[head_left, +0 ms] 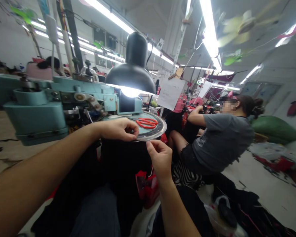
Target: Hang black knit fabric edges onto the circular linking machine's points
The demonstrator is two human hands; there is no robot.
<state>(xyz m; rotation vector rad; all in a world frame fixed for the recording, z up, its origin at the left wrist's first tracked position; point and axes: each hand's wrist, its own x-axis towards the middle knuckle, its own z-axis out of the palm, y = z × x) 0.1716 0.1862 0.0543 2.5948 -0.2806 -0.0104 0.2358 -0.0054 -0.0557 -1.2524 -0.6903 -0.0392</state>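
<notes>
My left hand [122,129] is closed in a pinch at the near rim of a round metal dial plate [162,127] on a teal linking machine [39,110]. What its fingertips grip is too small to make out. Black fabric [120,156] hangs from the rim just below that hand. To the right and slightly lower, my right hand [160,157] is also pinched, thumb against forefinger, near the plate's edge. Whatever lies between its fingers cannot be made out. Red-handled scissors [147,123] lie on the plate beyond both hands.
A black lamp [130,75] shines low over the plate. A paper sheet [170,93] hangs behind it. On the right sits a co-worker [217,138] in a grey shirt. A red bag [148,187] is below my hands, with dark cloth [251,204] on the floor at right.
</notes>
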